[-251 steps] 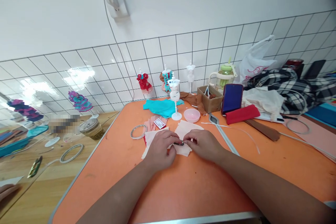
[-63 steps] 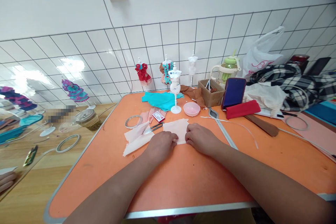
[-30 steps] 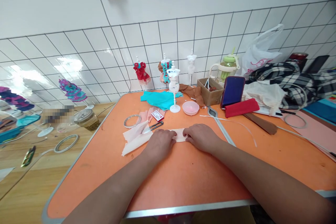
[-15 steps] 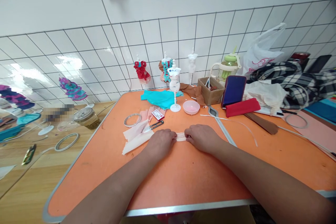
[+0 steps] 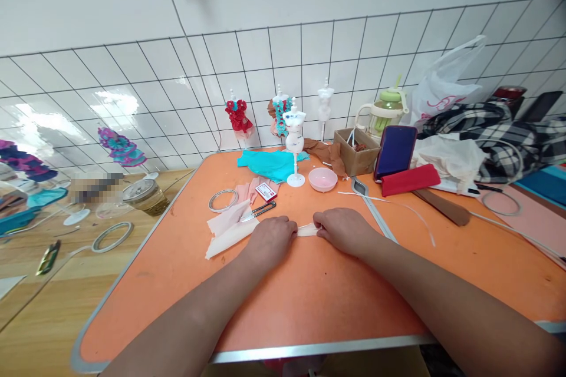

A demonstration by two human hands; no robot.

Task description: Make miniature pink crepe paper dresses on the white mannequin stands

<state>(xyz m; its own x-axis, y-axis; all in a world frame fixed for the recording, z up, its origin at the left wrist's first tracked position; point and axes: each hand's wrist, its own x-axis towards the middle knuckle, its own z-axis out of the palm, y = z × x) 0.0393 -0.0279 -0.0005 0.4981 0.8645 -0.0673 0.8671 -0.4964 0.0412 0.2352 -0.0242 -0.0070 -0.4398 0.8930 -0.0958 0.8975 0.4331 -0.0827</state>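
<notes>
A narrow strip of pale cream fabric (image 5: 308,230) lies stretched low over the orange table between my hands. My left hand (image 5: 273,238) is closed on its left end. The other end is pinched in the fingers of my right hand (image 5: 338,230). Left of my left hand spreads a larger pale pink cloth piece (image 5: 230,230); whether it joins the strip is hidden under that hand. Black thread snips (image 5: 264,208) rest on this cloth beside a small red and white box (image 5: 266,191). Beyond my hands stands a small white mannequin (image 5: 295,138) on a round base.
Behind are a pink bowl (image 5: 322,179), turquoise cloth (image 5: 272,165), a cardboard box (image 5: 357,153) and a propped phone (image 5: 395,153). A roll of tape (image 5: 223,201) lies left. To the right are red fabric (image 5: 411,180) and a metal ruler (image 5: 375,215). Dressed mannequins stand along the tiled wall.
My right hand has shifted slightly to the right, so a little more of the strip shows between my hands. My left hand stays in nearly the same place.
</notes>
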